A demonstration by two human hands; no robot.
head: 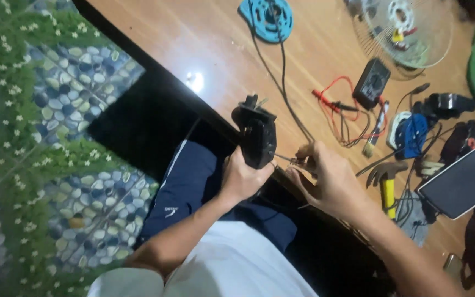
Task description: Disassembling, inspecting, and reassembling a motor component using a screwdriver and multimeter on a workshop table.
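Head view: left hand (244, 177) clenched round black motor housing (258, 137) at table edge (155, 66), frame centre. Right hand (325, 179), at 3 o'clock of housing, pinches thin tool, tip touching housing. Step, judged: working fastener or wire. Steady grip needed. Hammer (387, 184), multimeter (371, 82) lie beyond.

Hammer (387, 184), multimeter (371, 82), phone (464, 179), fan grille (408, 30)

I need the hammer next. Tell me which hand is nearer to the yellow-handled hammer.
Right. The right hand is just left of the yellow-handled hammer on the wooden table; the left hand is farther left, gripping the black housing.
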